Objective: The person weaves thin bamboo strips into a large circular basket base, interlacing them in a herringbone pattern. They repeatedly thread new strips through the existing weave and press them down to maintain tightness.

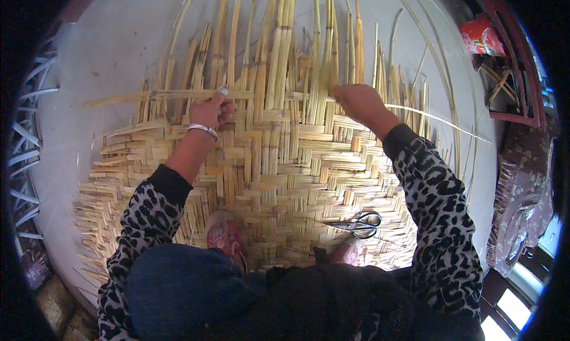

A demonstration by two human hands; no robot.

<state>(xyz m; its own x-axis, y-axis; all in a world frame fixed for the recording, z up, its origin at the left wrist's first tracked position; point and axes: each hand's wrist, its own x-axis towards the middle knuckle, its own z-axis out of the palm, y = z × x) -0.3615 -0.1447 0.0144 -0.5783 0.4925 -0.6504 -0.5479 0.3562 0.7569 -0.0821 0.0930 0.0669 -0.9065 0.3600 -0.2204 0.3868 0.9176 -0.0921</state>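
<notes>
A half-woven mat (279,183) of pale split-reed strips lies on the floor under me, its loose strip ends pointing away. Across the upright strips at its far side runs a flat reed strip (130,98). My left hand (212,110) is closed at this crossing strip, a white wrap on one digit and a bracelet at the wrist. To the right, my right hand (363,105) is closed, its fingertips pinching a reed strip beside the upright bundle; which strip is partly hidden. Black-handled scissors (359,225) lie on the mat near my feet.
My red shoe (225,237) stands on the mat. Loose long strips (442,62) lie on the grey floor (107,50) at right. White metal bars (27,145) line the left side. A red container (482,35) and a cloth-draped piece (522,186) stand at right.
</notes>
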